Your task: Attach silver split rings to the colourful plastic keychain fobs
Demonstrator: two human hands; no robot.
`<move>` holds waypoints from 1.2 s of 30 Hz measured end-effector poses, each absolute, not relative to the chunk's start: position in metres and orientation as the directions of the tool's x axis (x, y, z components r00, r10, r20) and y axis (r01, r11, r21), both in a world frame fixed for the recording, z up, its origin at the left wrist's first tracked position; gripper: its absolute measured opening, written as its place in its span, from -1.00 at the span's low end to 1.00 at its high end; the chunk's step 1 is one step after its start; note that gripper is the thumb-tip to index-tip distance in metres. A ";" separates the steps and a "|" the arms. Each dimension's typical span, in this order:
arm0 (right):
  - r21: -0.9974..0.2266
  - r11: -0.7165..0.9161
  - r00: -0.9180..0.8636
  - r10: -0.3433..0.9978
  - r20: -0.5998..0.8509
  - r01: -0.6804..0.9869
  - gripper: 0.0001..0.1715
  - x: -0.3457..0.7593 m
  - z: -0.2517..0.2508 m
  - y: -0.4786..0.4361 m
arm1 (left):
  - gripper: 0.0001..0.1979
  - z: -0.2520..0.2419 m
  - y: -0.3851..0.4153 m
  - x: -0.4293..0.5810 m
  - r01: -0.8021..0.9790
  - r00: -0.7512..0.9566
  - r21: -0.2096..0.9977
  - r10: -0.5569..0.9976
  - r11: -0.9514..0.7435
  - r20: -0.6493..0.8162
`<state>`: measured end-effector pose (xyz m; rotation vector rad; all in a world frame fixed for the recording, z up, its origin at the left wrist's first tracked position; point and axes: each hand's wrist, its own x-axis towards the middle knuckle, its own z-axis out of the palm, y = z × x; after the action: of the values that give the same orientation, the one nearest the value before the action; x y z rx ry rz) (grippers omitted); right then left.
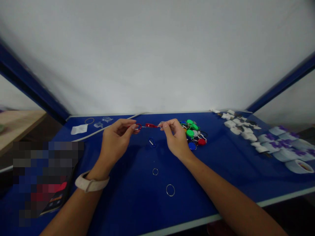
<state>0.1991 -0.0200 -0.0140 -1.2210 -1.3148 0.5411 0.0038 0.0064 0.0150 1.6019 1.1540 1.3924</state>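
Observation:
My left hand (117, 139) pinches a red carabiner (138, 126) above the blue table (128, 203). A red key tag (151, 125) hangs stretched between both hands. My right hand (175, 137) pinches a small metal ring (161, 124) at the tag's other end. Both hands have their fingers closed. A blue carabiner (152, 142) lies on the table just below the hands. Two loose metal rings lie nearer me, a small ring (155, 171) and a larger ring (170, 190). A pale watch band (90, 184) is on my left wrist.
A heap of green, blue and red key tags (194, 134) lies right of my right hand. White and purple rolls (283, 146) line the right side. A white packet (79, 129), a ring and clear bits sit at the back left. A phone (55, 200) lies at the near left.

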 end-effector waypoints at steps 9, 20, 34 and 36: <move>-0.956 0.291 0.239 0.932 0.273 -0.040 -0.79 0.188 -0.003 -0.024 | -0.77 0.010 -0.001 0.004 0.105 0.427 0.961 0.884 -0.256 0.189; -0.786 0.087 0.511 0.715 0.477 0.612 -0.79 0.269 0.009 0.003 | -0.82 0.000 0.010 -0.004 0.459 0.293 0.758 0.885 -0.462 0.362; -0.160 -0.279 0.322 0.802 0.503 0.947 -0.73 0.283 -0.003 -0.001 | -0.72 -0.010 0.019 -0.019 0.889 0.086 0.355 0.868 -0.288 0.489; -0.156 -0.271 0.312 0.782 0.539 0.950 -0.76 0.281 -0.002 -0.002 | -0.69 -0.014 0.020 -0.021 0.903 0.048 0.356 0.882 -0.239 0.469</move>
<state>0.2807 -0.0020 -0.0023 -2.1349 -1.5333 -0.4987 -0.0212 0.0201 -0.0139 2.2991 1.9592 0.9828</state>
